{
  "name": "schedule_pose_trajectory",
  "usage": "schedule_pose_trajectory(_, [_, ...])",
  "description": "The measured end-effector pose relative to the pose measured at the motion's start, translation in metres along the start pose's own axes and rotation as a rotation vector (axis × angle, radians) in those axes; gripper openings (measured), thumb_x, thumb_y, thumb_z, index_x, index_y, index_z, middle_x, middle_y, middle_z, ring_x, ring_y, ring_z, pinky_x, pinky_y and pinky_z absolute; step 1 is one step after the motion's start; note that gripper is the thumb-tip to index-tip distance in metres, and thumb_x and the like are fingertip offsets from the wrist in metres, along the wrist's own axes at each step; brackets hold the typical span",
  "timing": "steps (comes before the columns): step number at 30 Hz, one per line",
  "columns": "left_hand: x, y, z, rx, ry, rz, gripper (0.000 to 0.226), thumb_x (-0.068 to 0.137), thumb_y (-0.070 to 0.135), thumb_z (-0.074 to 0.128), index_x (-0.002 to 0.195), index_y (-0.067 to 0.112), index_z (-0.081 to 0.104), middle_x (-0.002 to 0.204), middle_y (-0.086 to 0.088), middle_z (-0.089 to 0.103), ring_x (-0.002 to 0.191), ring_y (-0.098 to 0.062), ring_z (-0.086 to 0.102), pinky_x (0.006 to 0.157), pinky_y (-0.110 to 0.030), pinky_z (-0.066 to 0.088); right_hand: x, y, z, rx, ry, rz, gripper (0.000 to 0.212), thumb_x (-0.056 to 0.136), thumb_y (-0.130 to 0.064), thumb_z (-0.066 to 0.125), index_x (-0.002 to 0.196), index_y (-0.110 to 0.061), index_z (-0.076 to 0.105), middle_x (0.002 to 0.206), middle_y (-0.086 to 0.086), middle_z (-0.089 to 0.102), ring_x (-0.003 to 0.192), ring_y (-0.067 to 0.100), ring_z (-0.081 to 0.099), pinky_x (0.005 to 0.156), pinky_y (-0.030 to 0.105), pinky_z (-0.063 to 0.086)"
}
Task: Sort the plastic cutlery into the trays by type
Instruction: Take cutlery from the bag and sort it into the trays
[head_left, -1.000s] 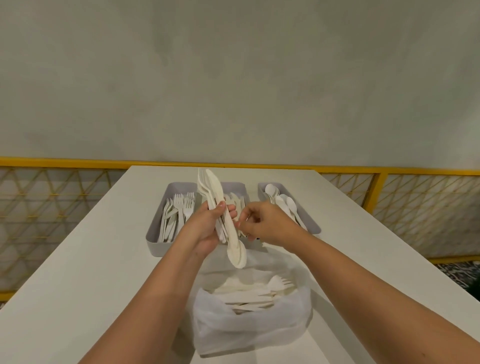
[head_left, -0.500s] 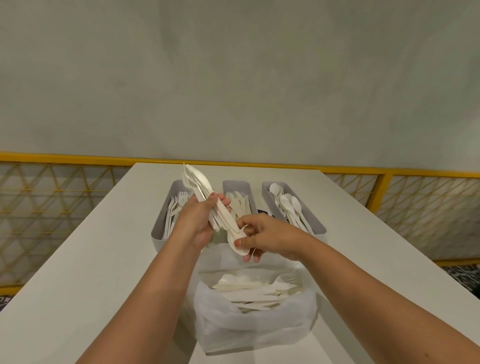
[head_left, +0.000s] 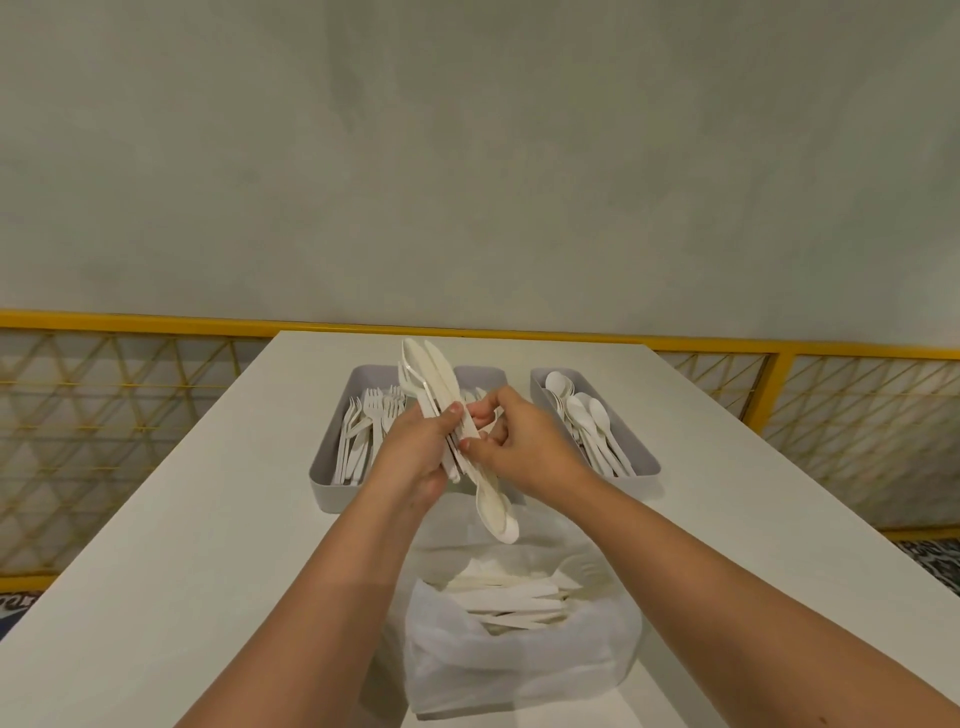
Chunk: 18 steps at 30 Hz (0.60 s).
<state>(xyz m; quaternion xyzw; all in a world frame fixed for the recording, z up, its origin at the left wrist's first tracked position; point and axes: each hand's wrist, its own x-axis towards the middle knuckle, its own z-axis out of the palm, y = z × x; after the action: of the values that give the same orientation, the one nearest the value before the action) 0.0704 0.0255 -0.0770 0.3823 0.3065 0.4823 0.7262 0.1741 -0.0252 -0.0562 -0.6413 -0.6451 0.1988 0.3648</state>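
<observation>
Cutlery bundle (head_left: 447, 415) gripped by both hands (head_left: 415, 452), above bag (head_left: 519, 665), near trays (head_left: 332, 478).

fork tray (head_left: 332, 475) left, spoon tray (head_left: 644, 462) right, bag (head_left: 519, 670) in front

Eatery perhaps; cutlery trays (head_left: 332, 480) (yellow railing (head_left: 156, 325)).

Both bare forearms are stretched forward and brought together at the middle. The left hand (head_left: 415, 457) is closed in a fist-like grip, thumb raised on top. The right hand (head_left: 519, 447) is set just beside it, its fingertips (head_left: 467, 444) pinched together toward the left palm.
</observation>
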Motion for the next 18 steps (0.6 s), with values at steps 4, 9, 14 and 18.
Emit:
schedule_pose_trajectory(4, [-0.001, 0.000, 0.000, -0.008, 0.013, -0.048, 0.035, 0.098, 0.001, 0.035, 0.132, -0.004, 0.045, 0.111, -0.019, 0.061, 0.081, -0.026, 0.064, 0.054, -0.032, 0.058, -0.001, 0.000, 0.001, 0.010, -0.062, 0.039, 0.014, 0.092, -0.016, 0.057, 0.106, -0.015, 0.052, 0.064, -0.009, 0.046, 0.059, 0.002, 0.044, 0.052, 0.014, 0.033])
schedule_pose_trajectory(9, [-0.004, 0.002, 0.000, -0.007, 0.027, -0.051, 0.032, 0.097, 0.000, 0.040, 0.126, -0.006, 0.051, 0.096, -0.017, 0.065, 0.079, -0.026, 0.065, 0.053, -0.030, 0.058, 0.001, -0.001, -0.001, 0.087, -0.097, 0.150, 0.012, 0.094, -0.017, 0.052, 0.101, -0.009, 0.057, 0.071, 0.001, 0.051, 0.067, 0.015, 0.049, 0.063, 0.024, 0.039])
schedule_pose_trajectory(14, [-0.006, 0.004, 0.001, 0.037, 0.016, -0.015, 0.030, 0.095, -0.002, 0.041, 0.122, -0.005, 0.055, 0.092, -0.015, 0.066, 0.078, -0.026, 0.066, 0.056, -0.030, 0.058, 0.001, -0.002, -0.001, 0.168, -0.098, 0.195, 0.026, 0.094, -0.017, 0.051, 0.105, 0.005, 0.059, 0.081, 0.014, 0.054, 0.070, 0.022, 0.049, 0.062, 0.032, 0.039])
schedule_pose_trajectory(18, [-0.010, 0.007, 0.000, 0.099, 0.043, 0.008, 0.026, 0.095, -0.003, 0.041, 0.118, -0.008, 0.055, 0.082, -0.013, 0.066, 0.062, -0.020, 0.067, 0.052, -0.028, 0.058, 0.001, -0.003, -0.002, 0.190, -0.097, 0.192, 0.028, 0.094, -0.019, 0.052, 0.109, 0.003, 0.060, 0.091, 0.025, 0.061, 0.076, 0.024, 0.054, 0.064, 0.033, 0.043])
